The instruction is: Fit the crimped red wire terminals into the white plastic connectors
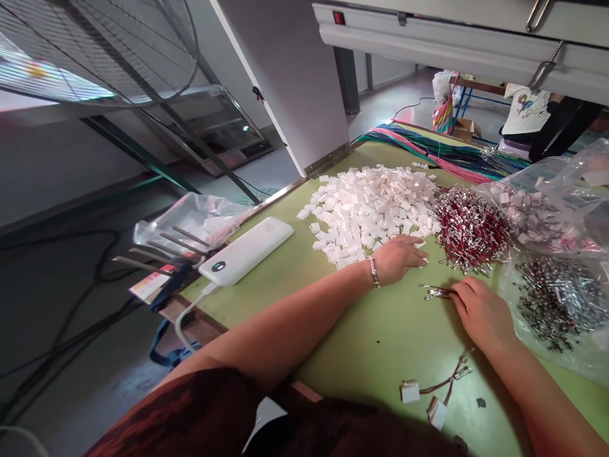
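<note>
My left hand [400, 259], with a bracelet at the wrist, lies at the near right edge of a pile of small white plastic connector housings [371, 206]. Its fingers stretch out to the right, their tips touching or just above a few housings. My right hand [483, 312] pinches several short dark wires [440, 292] whose metal terminals point left. Beyond it sits a heap of short red wires with metal terminals [471, 228]. Closer to my body, two white connectors [410, 391] with brown wires fitted lie on the green table [342, 343].
A white power bank [247, 251] with a cable lies at the left table edge, near metal prongs [166, 251] and a plastic bag [190, 219]. Clear bags of small parts [561, 298] stand at right. Coloured wire bundles [442, 152] line the back. Another person [526, 111] sits beyond.
</note>
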The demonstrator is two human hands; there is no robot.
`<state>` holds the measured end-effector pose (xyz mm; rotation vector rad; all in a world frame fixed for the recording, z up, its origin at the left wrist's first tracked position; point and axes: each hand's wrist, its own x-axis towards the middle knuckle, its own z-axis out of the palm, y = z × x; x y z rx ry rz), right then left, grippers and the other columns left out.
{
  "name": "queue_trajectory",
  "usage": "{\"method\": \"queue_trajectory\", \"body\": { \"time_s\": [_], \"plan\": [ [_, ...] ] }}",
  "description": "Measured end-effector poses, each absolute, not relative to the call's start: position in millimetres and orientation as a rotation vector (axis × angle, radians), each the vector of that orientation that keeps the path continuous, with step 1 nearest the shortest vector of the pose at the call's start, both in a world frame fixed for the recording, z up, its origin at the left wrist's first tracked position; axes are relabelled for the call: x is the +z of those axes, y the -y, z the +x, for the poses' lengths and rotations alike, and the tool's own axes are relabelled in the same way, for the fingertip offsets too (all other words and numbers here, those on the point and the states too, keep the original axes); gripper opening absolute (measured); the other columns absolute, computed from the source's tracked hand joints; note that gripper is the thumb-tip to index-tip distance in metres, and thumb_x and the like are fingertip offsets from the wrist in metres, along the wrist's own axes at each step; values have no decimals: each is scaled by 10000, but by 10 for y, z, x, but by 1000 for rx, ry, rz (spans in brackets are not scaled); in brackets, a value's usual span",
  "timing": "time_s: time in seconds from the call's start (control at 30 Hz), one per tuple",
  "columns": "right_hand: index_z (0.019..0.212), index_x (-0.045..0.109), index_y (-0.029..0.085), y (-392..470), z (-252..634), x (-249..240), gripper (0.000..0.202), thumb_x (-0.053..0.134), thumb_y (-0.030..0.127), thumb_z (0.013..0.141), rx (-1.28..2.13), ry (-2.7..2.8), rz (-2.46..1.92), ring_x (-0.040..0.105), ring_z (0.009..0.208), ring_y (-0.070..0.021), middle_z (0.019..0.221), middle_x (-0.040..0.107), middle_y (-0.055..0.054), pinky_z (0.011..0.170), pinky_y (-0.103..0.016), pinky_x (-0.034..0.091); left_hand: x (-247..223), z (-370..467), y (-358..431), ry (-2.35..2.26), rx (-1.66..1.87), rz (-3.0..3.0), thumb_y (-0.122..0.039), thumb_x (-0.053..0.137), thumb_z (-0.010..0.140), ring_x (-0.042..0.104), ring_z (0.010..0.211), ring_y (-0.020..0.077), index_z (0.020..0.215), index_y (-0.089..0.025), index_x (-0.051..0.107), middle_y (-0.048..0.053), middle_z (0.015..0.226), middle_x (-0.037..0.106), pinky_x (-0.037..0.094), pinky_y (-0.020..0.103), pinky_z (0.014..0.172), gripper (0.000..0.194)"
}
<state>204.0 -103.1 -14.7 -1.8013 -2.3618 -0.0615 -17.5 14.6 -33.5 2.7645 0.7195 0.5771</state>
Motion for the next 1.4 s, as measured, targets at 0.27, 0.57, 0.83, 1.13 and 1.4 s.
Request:
{"method": "queue_trajectory", "body": {
  "time_s": [0.27, 0.57, 0.83, 1.13, 1.4],
  "plan": [
    [771, 615, 201, 1079, 2095, -116, 172, 522, 272, 897, -128, 2337, -1716, 580, 744, -193, 791, 617, -20, 590, -290, 387, -180, -187, -8, -986, 872, 2488, -194, 514, 887, 606, 945, 199, 1085, -161, 673, 97, 977, 684, 483, 369, 887, 256],
    [835, 613, 210, 1163, 1902, -82, 91, 552, 252, 888, -26, 2432, -1830, 599, 749, -187, 843, 618, -17, 571, -290, 364, -181, 53, 135, -1177, 429, 2553, -184, 582, 857, 581, 962, 219, 1036, -169, 678, 78, 985, 643, 466, 353, 888, 203],
    [809, 551, 202, 1175, 1860, -90, 116, 469, 208, 891, 109, 2263, -1841, 591, 730, -196, 826, 615, -51, 589, -287, 378, -133, -38, 179, -1080, 731, 1831, -126, 629, 788, 601, 665, 112, 911, -158, 708, 14, 743, 655, 513, 240, 665, 149],
    [777, 539, 221, 1210, 1917, 86, 168, 468, 353, 854, 719, 1763, -1742, 510, 514, -143, 586, 580, 14, 510, -250, 379, -98, 53, 350, -680, 582, 879, -145, 730, 746, 635, 562, 80, 887, -92, 694, 26, 632, 684, 490, 186, 563, 155],
    [748, 594, 203, 1256, 1872, 154, 268, 490, 424, 860, 765, 1685, -1690, 414, 526, -124, 574, 486, 26, 511, -243, 329, -126, 60, 349, -672, 592, 842, -181, 784, 707, 637, 546, 79, 889, -89, 684, 29, 662, 696, 489, 189, 544, 227]
  ]
}}
